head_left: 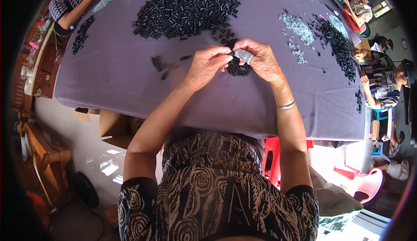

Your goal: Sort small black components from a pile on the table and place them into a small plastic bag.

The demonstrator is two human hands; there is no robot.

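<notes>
from the head view, the person sits at a table draped in a purple cloth (130, 76), both forearms reaching up over its near edge. the left hand (207, 65) and the right hand (260, 60) meet just above a small heap of black parts (238, 68) that lies on the cloth right under them. the right hand's thumb, wrapped in pale tape, and its forefinger are pressed together on a small black part (233, 52); the left hand's fingertips (226, 58) close in against the same spot, pinching at it from the other side, though the part is too small to see how it sits between them. a silver bangle (286, 106) rings the right wrist. beyond the small heap, toward the far side of the cloth, spreads a big mound of black pieces (186, 6); to the right of the heap lie scatters of silvery bits (297, 26) and more black ones. other people's arms work at the far left corner and along the right edge. as i see it, the risk is a slip: the part is tiny, so a loose pinch could drop it back into the small heap below, where it would be lost among its like.
</notes>
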